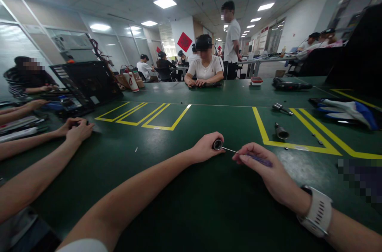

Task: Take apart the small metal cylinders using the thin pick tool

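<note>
Near the bottom centre, left hand grips a small round part above the table; right hand pinches a thin screwdriver, best kept square to the part's opening.

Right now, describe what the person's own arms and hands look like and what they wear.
Both forearms are bare, with no gloves. The left hand has no ring or band in view; a white sleeve shows at that arm's upper end. The right hand has a white perforated watch strap at the wrist.
</note>
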Available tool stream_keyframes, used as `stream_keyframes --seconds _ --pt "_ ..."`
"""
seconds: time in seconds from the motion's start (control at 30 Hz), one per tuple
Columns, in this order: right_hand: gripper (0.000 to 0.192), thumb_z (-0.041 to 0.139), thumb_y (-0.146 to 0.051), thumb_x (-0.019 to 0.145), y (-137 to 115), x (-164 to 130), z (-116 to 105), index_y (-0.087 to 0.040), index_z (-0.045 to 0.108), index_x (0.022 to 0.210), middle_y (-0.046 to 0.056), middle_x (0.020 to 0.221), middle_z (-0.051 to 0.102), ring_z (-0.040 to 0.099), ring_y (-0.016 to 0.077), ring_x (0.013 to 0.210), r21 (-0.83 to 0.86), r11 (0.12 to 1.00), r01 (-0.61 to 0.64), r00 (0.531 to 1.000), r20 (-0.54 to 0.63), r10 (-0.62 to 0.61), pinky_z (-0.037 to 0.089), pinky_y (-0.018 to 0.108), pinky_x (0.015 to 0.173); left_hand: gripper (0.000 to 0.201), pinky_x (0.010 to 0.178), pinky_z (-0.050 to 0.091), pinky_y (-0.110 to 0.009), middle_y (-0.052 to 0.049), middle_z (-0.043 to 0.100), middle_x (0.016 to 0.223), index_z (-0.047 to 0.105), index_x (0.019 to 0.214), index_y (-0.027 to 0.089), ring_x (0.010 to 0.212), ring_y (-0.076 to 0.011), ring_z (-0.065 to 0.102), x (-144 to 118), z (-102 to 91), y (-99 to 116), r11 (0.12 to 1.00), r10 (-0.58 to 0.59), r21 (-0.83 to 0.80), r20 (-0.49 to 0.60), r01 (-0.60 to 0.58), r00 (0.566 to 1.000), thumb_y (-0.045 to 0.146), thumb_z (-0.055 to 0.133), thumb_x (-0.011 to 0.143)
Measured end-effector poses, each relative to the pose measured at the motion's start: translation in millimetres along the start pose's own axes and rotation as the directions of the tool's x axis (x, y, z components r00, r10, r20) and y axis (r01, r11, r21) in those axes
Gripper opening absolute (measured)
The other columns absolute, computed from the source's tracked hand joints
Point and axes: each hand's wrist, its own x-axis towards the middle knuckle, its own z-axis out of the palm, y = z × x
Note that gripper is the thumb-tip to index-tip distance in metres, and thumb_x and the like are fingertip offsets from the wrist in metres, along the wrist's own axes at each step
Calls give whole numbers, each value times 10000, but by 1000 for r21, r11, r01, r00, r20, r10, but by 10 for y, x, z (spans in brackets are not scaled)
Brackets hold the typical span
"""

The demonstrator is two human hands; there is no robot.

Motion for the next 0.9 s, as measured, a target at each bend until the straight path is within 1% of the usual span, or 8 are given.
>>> stream_keyframes --seconds 0.13,0.33,0.43,0.53,0.6,0.67,0.77,0.9 --pt "192 521 -386 836 -37 -16 46 -229 611 902 41 964 637 577 221 904 -228 973 21 1000 16 -18 439 390 789 112 676 391 -247 8 528 780 507 778 155 738 -124 497 -8 11 -1 993 81 87 5 -81 997 194 609 752" --pt "178 515 -370 822 -71 -19 156 -241 623 881 30 897 648 589 215 836 -351 936 32 999 5 -32 450 365 725 119 651 386 -237 9 519 765 497 778 163 705 -117 487 -16 38 12 982 140 129 -9 -138 990 248 579 779" --pt "183 532 -384 815 -55 -20 174 -239 630 869 30 918 651 586 217 876 -273 962 -4 1000 -21 -2 440 372 774 123 650 389 -237 5 519 758 493 765 164 700 -118 484 -24 57 38 984 146 111 -37 -141 989 254 576 777" --pt "188 542 -386 818 -42 -15 158 -227 633 860 31 954 654 578 208 915 -43 996 -80 996 -47 78 420 377 841 116 652 389 -240 7 514 737 489 751 163 690 -117 480 -30 72 56 986 164 56 -90 -159 982 238 575 770" --pt "190 543 -382 823 -42 -10 141 -220 635 862 33 968 658 575 202 915 117 986 -123 991 -38 128 414 377 857 123 652 388 -242 10 509 722 486 743 163 684 -118 478 -31 78 60 986 169 18 -112 -168 979 241 577 767" --pt "190 551 -377 822 -50 -6 130 -214 639 864 36 971 661 572 199 909 214 965 -148 988 -19 156 413 377 859 151 650 388 -245 12 503 709 481 729 163 680 -119 476 -30 81 59 985 169 -12 -125 -172 978 264 586 765" --pt "197 557 -383 820 -63 -7 137 -209 641 861 39 970 661 571 197 902 249 957 -149 986 -30 162 413 377 854 175 647 389 -246 13 500 705 474 717 163 681 -121 477 -26 82 56 988 149 -31 -136 -154 979 281 598 759" --pt "217 566 -406 805 -61 -22 173 -206 639 848 41 938 664 573 200 873 138 983 -122 984 -112 137 414 385 838 141 652 388 -249 8 513 735 484 742 164 701 -126 482 -30 82 66 994 102 37 -120 -98 988 251 593 763"
